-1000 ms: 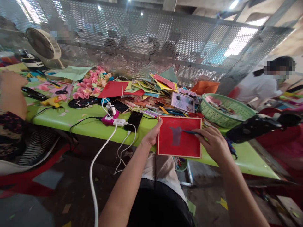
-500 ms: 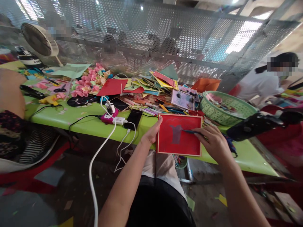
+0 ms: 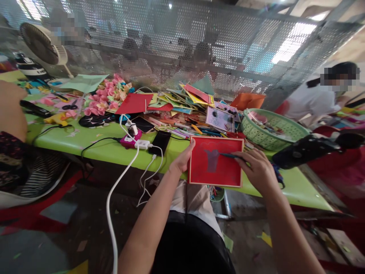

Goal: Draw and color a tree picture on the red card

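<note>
My left hand grips the left edge of a red card with a pale border, held upright over the front edge of the green table. A grey shape sits on the card's middle. My right hand pinches a thin blue-green tool whose tip touches the card beside the grey shape.
A heap of coloured cards and pink paper flowers covers the table's back. A green basket stands right. A black phone, pink charger and white cables lie left. Another person's arm rests far left; one more person sits at the right.
The view has drifted slightly; the card and both hands keep their hold, with the tool tip staying at the grey shape.
</note>
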Demonstrator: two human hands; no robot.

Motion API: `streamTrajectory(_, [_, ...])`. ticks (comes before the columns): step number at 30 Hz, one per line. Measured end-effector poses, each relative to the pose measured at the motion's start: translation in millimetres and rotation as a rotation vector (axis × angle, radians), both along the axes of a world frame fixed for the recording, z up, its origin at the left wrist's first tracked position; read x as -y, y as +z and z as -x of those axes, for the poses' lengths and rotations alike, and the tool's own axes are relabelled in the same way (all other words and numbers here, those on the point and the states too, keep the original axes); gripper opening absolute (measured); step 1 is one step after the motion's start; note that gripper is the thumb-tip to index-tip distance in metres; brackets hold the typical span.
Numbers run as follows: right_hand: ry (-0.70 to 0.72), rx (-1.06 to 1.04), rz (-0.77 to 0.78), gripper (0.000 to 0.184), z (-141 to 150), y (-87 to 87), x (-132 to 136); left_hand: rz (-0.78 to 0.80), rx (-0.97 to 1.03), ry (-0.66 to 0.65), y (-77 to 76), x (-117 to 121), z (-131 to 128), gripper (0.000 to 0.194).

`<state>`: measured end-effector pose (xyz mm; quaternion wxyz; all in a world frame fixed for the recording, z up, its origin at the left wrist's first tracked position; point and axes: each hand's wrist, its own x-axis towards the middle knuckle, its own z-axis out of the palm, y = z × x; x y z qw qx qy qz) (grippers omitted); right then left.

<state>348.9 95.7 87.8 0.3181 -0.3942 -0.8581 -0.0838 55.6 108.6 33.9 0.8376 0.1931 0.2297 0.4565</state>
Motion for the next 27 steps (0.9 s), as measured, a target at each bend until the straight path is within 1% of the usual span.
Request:
streamTrajectory(2, [0.005, -0.003, 0.005, 0.029, 0, -0.8, 0, 0.001, -0.011, 0.003, -0.1, -1, -1, 0.069])
streamTrajectory(8, [0.033, -0.010, 0.013, 0.026, 2, -1.3, 0, 0.004, 0.021, -0.010, -2.7, -2, 0, 0.063])
streamTrajectory(14, [0.039, 0.001, 0.019, 0.027, 1, -2.9, 0, 0.020, -0.012, 0.000, 0.0, 1, 1, 0.070])
streamTrajectory(19, [0.040, 0.003, 0.012, 0.026, -1, -5.9, 4, -0.010, 0.025, -0.014, -4.7, -2, 2, 0.066])
streamTrajectory(24, [0.098, 0.082, 0.034, 0.023, -2, -7.0, 11, 0.017, -0.015, -0.007, -5.6, -2, 1, 0.066])
streamTrajectory(27, [0.095, 0.088, 0.030, 0.023, -2, -5.5, 10, 0.022, -0.022, 0.000, -3.3, -1, 1, 0.065])
